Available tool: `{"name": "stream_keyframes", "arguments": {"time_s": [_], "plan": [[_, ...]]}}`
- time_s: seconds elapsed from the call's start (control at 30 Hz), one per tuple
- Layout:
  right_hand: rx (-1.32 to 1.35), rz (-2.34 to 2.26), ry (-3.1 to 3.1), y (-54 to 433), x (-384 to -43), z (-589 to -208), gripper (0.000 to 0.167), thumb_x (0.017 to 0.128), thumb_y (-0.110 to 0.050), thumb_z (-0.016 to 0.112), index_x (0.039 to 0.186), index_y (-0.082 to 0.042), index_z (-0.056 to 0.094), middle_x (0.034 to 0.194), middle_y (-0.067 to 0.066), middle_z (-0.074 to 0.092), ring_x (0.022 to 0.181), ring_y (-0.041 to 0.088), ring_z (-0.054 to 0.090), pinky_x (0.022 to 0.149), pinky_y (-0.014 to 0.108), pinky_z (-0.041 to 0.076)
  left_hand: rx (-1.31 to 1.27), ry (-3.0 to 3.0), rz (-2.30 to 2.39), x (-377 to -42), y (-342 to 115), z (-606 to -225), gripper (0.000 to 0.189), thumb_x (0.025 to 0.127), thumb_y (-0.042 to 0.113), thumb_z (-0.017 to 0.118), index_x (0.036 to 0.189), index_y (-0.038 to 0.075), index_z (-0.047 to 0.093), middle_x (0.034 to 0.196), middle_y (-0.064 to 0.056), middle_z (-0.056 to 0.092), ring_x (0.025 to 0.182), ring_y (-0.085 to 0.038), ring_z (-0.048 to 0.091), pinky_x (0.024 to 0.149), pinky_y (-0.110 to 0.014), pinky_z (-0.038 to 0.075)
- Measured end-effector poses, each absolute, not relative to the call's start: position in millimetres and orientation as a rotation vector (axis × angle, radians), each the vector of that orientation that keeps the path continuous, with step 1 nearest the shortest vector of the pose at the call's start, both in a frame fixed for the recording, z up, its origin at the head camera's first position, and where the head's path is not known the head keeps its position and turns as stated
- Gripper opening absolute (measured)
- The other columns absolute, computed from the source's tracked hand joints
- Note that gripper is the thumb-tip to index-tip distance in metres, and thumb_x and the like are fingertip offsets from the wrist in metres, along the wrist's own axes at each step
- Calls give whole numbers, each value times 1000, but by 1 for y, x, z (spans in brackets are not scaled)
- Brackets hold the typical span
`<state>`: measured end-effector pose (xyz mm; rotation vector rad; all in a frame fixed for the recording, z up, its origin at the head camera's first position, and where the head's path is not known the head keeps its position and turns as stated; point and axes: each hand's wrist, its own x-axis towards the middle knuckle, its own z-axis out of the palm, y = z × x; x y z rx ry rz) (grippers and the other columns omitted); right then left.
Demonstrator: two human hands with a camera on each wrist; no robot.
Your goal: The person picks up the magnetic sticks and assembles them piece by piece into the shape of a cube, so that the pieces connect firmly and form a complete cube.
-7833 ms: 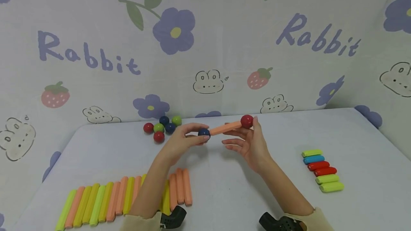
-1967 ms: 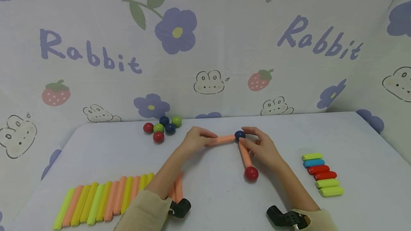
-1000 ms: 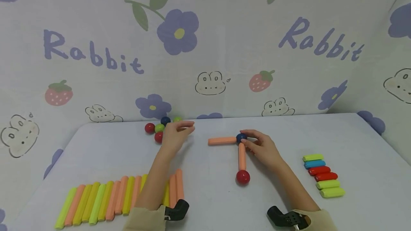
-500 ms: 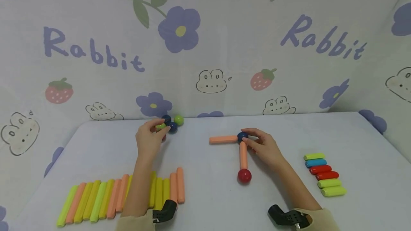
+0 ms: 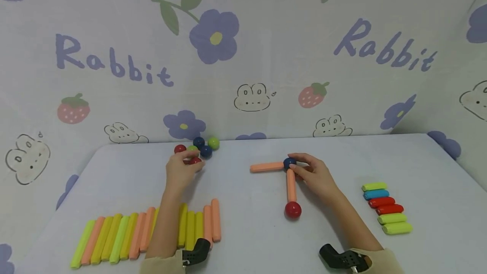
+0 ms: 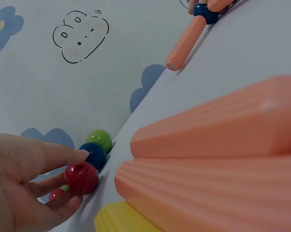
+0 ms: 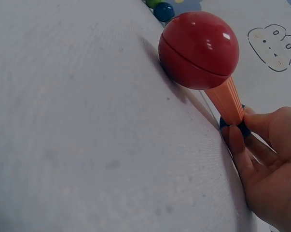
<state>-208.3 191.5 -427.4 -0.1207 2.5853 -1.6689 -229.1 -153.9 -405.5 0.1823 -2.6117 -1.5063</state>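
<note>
My left hand (image 5: 181, 171) grips a red ball (image 6: 81, 178) at the near side of the ball cluster, fingers curled about it. In the head view that ball is partly hidden by the fingers. My right hand (image 5: 317, 179) pinches a dark blue ball (image 5: 289, 163), the corner of an L-shaped piece on the table. From this ball one orange stick (image 5: 267, 167) points left and another orange stick (image 5: 291, 185) points toward me, ending in a larger-looking red ball (image 5: 293, 210). The right wrist view shows thumb and fingers (image 7: 237, 140) around the blue ball.
Behind my left hand sit a green ball (image 5: 213, 143), a blue ball (image 5: 206, 152) and others. A row of orange, yellow and green sticks (image 5: 110, 240) lies at front left, partly under my left forearm. Short coloured sticks (image 5: 381, 202) lie at right on the white table (image 5: 243, 240).
My left hand let go of the left-pointing orange stick, moved left to the balls and now grips a red one. The right hand stays on the blue ball; the L piece has straightened slightly.
</note>
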Motion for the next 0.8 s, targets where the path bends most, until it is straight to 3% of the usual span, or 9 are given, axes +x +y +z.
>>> {"name": "stream_keyframes", "arguments": {"time_s": [0.33, 0.63, 0.8], "plan": [[-93, -1672, 2580, 192, -210, -428, 42, 109, -12, 58, 150, -3, 55, 157, 26, 48, 131, 42, 62, 108, 47, 55, 106, -2732, -1602, -229, -143, -409, 36, 96, 5, 74, 131, -2, 70, 132, -23, 66, 119, -39, 64, 107, -49, 54], [-74, -1717, 2525, 193, -210, -427, 43, 109, -13, 57, 152, -5, 54, 160, 24, 46, 133, 42, 61, 113, 51, 50, -50, -2693, -1886, -227, -113, -408, 40, 96, 9, 76, 134, 1, 70, 127, -17, 70, 117, -31, 66, 104, -40, 55], [-63, -1753, 2474, 194, -212, -428, 45, 110, -15, 57, 154, -6, 52, 162, 22, 44, 137, 40, 58, 116, 51, 46, -71, -2690, -1951, -225, -99, -406, 40, 96, 12, 78, 135, 4, 70, 132, -14, 70, 121, -30, 66, 107, -44, 54]]}}
